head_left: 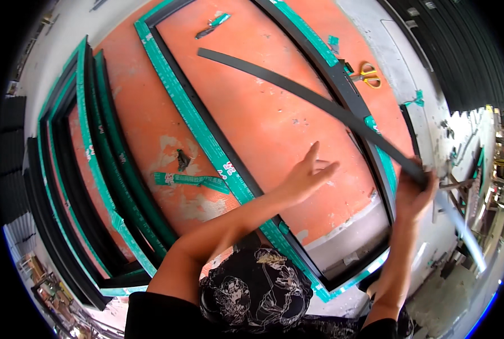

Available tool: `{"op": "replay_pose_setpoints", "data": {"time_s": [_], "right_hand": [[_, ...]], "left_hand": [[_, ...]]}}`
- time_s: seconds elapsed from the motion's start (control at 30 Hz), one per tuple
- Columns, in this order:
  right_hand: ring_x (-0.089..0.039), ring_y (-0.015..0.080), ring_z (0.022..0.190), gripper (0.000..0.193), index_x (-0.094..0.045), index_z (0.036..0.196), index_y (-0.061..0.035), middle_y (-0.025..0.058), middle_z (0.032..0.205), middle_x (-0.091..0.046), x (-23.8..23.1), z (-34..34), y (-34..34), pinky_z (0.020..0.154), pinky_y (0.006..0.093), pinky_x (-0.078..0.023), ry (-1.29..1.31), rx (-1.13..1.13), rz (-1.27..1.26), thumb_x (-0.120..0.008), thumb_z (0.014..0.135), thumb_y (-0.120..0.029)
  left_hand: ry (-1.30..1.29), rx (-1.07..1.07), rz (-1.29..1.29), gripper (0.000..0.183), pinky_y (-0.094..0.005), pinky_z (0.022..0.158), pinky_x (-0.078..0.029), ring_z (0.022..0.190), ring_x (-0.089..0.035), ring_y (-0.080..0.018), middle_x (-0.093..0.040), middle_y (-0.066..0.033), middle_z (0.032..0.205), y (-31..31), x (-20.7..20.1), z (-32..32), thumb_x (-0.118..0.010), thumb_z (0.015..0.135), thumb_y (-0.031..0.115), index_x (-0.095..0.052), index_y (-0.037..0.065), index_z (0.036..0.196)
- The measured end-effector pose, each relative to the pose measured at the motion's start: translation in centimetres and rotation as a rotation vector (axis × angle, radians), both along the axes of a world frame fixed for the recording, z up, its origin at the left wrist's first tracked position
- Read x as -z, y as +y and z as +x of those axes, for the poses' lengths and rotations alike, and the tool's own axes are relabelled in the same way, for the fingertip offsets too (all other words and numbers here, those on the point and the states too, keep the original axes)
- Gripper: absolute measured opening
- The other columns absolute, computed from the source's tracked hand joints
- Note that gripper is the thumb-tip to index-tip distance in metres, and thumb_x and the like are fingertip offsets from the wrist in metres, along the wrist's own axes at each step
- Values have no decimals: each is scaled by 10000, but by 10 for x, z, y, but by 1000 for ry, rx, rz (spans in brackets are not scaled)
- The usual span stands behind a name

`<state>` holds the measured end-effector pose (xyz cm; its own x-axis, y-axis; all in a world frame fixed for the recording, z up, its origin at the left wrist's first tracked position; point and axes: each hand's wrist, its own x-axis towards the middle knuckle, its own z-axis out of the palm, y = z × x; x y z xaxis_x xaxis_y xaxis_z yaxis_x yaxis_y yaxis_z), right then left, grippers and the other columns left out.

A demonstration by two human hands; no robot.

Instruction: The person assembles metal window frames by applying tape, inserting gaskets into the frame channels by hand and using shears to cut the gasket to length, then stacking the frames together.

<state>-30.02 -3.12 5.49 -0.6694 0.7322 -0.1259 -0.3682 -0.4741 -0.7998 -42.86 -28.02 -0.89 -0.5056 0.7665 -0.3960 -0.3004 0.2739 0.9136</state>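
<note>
My right hand [414, 196] is closed around a long, flat dark strip [274, 81], near the strip's lower right end. The strip slants across a black rectangular frame with green protective tape [192, 107], which lies on the orange surface. Past my right hand a pale, shiny length [461, 225] extends down to the right; whether it is the same strip I cannot tell. My left hand [311, 176] holds nothing, its fingers apart above the frame's opening, some way from the strip.
More black frames with green tape [83, 118] stand close together at the left. Yellow-handled scissors [369, 75] lie beyond the frame's right rail. A loose green tape piece [191, 180] and dark scraps [182, 160] lie on the orange surface. Dark profiles [461, 51] are stacked at the far right.
</note>
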Motion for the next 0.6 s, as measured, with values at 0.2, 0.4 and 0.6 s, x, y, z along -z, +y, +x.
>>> {"op": "replay_pose_setpoints", "data": {"time_s": [0.2, 0.4, 0.6], "right_hand": [[-598, 246, 1109, 465, -568, 1254, -97, 57, 1179, -641, 55, 6, -134, 1001, 384, -449, -255, -356, -427, -608, 925, -424], [-600, 368, 1036, 453, -616, 1143, -1, 208, 1149, -610, 5, 73, -115, 883, 442, -481, -548, -473, 1506, -772, 757, -179], [-579, 284, 1084, 666, -392, 1394, 41, 208, 1169, -607, 53, 142, -84, 958, 382, -444, -791, -893, 422, -650, 913, -340]], "left_hand": [[-702, -775, 364, 419, -406, 838, -534, 798, -636, -246, -584, -77, 791, 40, 8, -12, -641, 903, 438, -504, 62, 1025], [-480, -979, 80, 375, -369, 597, -516, 587, -551, -204, -520, -45, 651, -1, 50, -109, -625, 912, 441, -465, 117, 809], [-476, -1107, 95, 427, -318, 497, -458, 535, -501, -164, -487, -28, 612, -35, 61, -171, -628, 916, 446, -446, 106, 732]]}}
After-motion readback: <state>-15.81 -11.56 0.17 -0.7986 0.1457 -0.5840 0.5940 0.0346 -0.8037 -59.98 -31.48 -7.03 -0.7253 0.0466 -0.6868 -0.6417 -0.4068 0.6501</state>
